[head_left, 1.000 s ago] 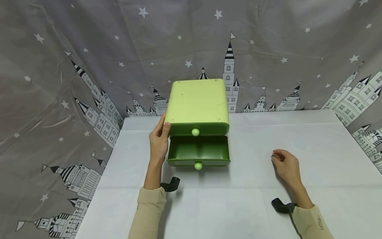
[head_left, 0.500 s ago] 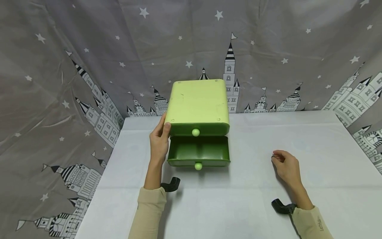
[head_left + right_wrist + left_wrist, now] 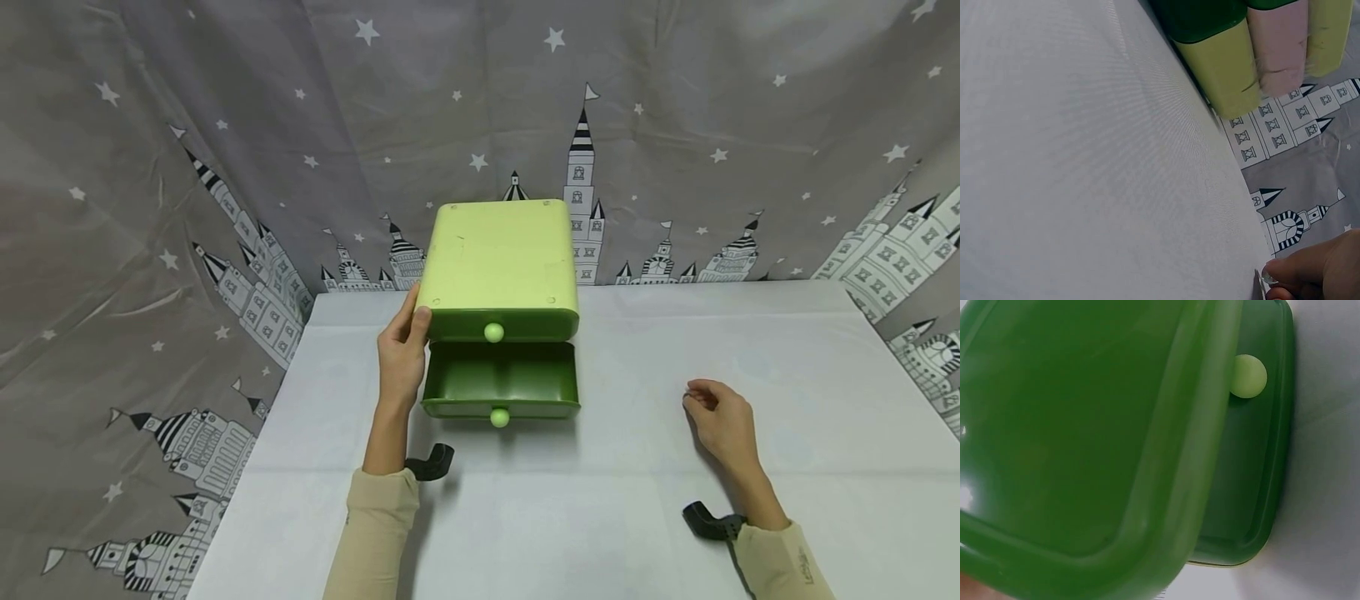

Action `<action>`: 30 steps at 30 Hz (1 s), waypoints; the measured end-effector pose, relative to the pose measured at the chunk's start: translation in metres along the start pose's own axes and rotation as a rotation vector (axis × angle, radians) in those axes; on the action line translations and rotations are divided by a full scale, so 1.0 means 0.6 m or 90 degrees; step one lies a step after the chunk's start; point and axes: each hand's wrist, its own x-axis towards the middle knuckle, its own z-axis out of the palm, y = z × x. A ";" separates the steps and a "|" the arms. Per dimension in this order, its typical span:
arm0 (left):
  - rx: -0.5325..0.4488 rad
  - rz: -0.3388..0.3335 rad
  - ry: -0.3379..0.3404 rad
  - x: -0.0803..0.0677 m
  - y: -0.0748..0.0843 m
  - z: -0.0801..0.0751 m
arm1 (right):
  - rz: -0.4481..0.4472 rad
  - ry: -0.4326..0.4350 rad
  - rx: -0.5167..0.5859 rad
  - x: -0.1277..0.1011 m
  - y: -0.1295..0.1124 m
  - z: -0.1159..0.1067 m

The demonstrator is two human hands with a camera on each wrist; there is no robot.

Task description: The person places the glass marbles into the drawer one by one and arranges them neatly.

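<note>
A drawer cabinet (image 3: 498, 254) with a yellow-green top stands towards the back of the white table. Its top drawer (image 3: 457, 325) is pushed in. Below that, a dark green drawer (image 3: 501, 379) with a round light green knob (image 3: 500, 417) is pulled out, and nothing shows inside. My left hand (image 3: 401, 367) grips the cabinet's left front corner, thumb on the front edge. A big green drawer surface (image 3: 1072, 425) fills much of the left wrist view, with another knob (image 3: 1248, 376) behind. To the right, my right hand (image 3: 723, 421) pinches a small clear glassy piece (image 3: 1267, 275) between its fingertips.
In the right wrist view, the cabinet's side shows yellow-green and pink (image 3: 1280, 47) tiers. A grey curtain (image 3: 675, 50) printed with castles and stars hangs behind the white table (image 3: 600, 517). Black wrist-worn mounts (image 3: 431, 463) stick out from both sleeves.
</note>
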 end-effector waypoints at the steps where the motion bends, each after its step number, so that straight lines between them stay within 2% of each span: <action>1: -0.001 0.000 0.000 0.000 0.000 0.000 | 0.002 0.000 0.000 0.000 0.000 0.000; 30: 0.008 0.003 0.000 0.002 -0.001 0.000 | 0.063 0.010 0.043 -0.003 -0.005 -0.001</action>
